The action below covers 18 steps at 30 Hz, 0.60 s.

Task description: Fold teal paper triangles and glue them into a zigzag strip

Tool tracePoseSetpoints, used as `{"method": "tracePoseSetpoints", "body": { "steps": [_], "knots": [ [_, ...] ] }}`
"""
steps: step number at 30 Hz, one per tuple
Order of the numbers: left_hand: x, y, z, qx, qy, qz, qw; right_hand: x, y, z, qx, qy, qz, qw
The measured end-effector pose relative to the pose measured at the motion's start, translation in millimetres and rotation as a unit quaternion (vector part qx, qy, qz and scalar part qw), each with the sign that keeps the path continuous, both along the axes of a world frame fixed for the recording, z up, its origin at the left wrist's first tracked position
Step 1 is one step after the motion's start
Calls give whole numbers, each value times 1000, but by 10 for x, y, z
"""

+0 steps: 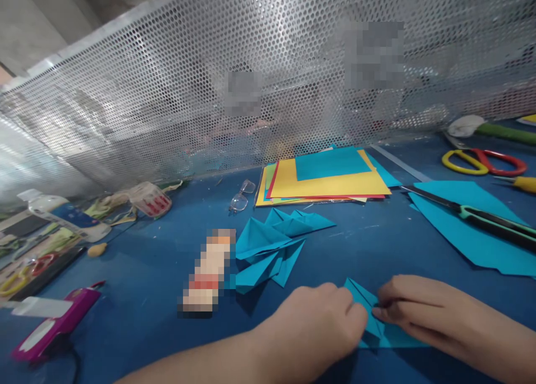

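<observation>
A piece of blue paper (364,297), partly folded with raised creases, lies on the blue tabletop at the lower right. My left hand (318,325) is closed on its left side, with the fingers curled under and the thumb side facing the paper. From the right, my right hand (422,306) pinches the same sheet, its fingertips on the fold. Both hands hide parts of the paper. Just beyond my left hand sit several folded blue paper pieces (268,244), pointed and overlapping.
A stack of coloured paper (330,186) lies near the perforated metal screen (251,54). Rightward, a utility knife (494,222) rests on blue paper; scissors (502,163) and a yellow-handled tool (523,183) lie behind. Leftward are a bottle (69,214) and a purple tool (62,320).
</observation>
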<state>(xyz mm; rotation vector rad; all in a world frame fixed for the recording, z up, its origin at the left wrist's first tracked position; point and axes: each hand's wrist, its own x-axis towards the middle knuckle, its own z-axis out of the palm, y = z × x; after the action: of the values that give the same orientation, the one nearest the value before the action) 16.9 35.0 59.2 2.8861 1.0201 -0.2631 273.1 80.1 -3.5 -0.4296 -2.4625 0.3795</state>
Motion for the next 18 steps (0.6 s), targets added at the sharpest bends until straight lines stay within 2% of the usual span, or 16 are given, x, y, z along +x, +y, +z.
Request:
{"method": "tracePoseSetpoints", "body": {
  "steps": [2,5,9,13,16,18],
  "knots": [
    [1,-18,30,26,5,-47,999,13,-4,3,44,-13,-3,999],
    [-15,-19,22,63,2,-73,995,7,-33,-23,98,-59,-21,993],
    [-62,5,-98,93,-6,-39,995,-62,-70,50,111,-90,-31,989],
    [-69,-23,-233,134,-20,-9,991,-98,-50,147,178,-67,-18,982],
    [-50,-85,-306,183,-35,-39,982,-49,-39,78,223,-67,9,973],
    [-41,-122,-342,218,-42,-60,973,2,-57,-34,213,-88,3,973]
  ]
}}
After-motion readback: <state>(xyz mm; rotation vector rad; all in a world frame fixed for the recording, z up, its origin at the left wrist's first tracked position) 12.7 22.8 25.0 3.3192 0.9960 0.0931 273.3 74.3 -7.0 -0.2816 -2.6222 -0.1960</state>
